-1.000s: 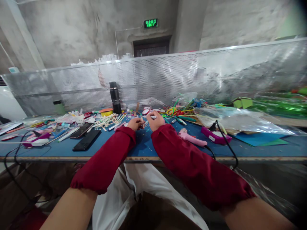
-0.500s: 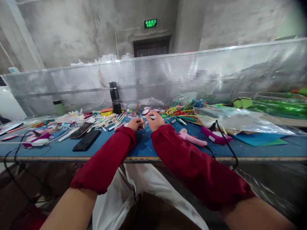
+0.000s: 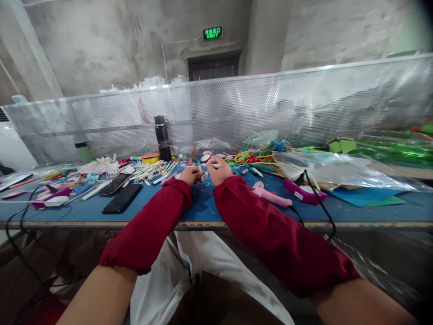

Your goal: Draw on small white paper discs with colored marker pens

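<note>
Over the middle of the blue work table (image 3: 199,205), my left hand (image 3: 190,175) pinches a small, pale wooden stick (image 3: 201,175) between thumb and fingers. Close beside it on the right, my right hand (image 3: 220,172) is closed around a white marker pen (image 3: 215,166), its tip pointing toward the stick. Whether the tip touches the stick is too small to tell. Red sleeves cover both forearms. Just behind the hands lie small red-and-white round pieces (image 3: 205,158). A pink glue gun (image 3: 272,197) rests to the right of my right hand.
Loose sticks (image 3: 158,170), a black phone (image 3: 122,198) and a black thermos (image 3: 162,137) are on the left. Coloured pipe cleaners (image 3: 250,155), a purple power strip (image 3: 304,193) with a black cord and plastic bags (image 3: 341,169) occupy the right. A perforated metal screen (image 3: 230,113) stands behind.
</note>
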The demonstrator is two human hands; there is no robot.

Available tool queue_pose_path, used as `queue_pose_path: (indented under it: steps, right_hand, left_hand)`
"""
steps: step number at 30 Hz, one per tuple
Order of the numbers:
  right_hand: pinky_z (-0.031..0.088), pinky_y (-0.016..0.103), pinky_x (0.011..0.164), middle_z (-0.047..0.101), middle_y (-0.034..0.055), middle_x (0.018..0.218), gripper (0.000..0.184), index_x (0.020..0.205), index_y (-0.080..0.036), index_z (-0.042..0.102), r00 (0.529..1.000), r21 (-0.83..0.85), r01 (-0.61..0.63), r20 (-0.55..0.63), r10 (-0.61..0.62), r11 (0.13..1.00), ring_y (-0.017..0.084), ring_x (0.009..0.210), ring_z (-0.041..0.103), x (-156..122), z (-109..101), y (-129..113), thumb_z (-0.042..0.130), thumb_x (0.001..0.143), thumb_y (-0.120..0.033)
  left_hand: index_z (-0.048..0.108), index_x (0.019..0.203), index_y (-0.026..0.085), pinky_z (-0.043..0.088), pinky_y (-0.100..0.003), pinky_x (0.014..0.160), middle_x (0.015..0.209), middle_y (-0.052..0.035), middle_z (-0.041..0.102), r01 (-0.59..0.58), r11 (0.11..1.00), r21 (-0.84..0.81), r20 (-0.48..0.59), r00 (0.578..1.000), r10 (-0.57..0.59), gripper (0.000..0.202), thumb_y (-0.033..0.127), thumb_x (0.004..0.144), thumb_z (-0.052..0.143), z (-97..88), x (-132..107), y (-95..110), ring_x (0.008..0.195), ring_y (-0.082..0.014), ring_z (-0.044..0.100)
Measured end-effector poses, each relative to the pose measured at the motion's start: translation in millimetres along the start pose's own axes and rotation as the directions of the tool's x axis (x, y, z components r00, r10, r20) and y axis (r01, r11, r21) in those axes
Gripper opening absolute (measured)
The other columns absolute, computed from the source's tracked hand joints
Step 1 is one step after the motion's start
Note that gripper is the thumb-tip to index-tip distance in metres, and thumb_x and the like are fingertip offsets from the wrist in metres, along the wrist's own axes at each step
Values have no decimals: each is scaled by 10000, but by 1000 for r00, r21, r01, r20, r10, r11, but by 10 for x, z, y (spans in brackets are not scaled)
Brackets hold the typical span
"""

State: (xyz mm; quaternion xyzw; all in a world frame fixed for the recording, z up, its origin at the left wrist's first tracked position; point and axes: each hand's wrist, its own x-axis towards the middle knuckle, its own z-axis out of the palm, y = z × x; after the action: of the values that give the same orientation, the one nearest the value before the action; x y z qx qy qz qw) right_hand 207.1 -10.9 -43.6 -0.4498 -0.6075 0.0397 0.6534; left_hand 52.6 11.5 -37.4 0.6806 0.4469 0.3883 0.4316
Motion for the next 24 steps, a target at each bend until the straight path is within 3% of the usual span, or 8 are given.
queue_pose_path:
  steps: [24]
  right_hand:
    - [450, 321, 683, 675, 10, 751, 180, 730, -246, 594, 1000, 14, -19, 13, 18, 1000, 191, 702, 589, -12, -1, -17, 573, 789, -414]
  left_hand:
    - [650, 821, 145, 412, -178, 548, 689, 0, 686, 16, 1000, -3, -7, 1000, -16, 111, 188, 917, 684, 8, -34, 31, 614, -95, 662]
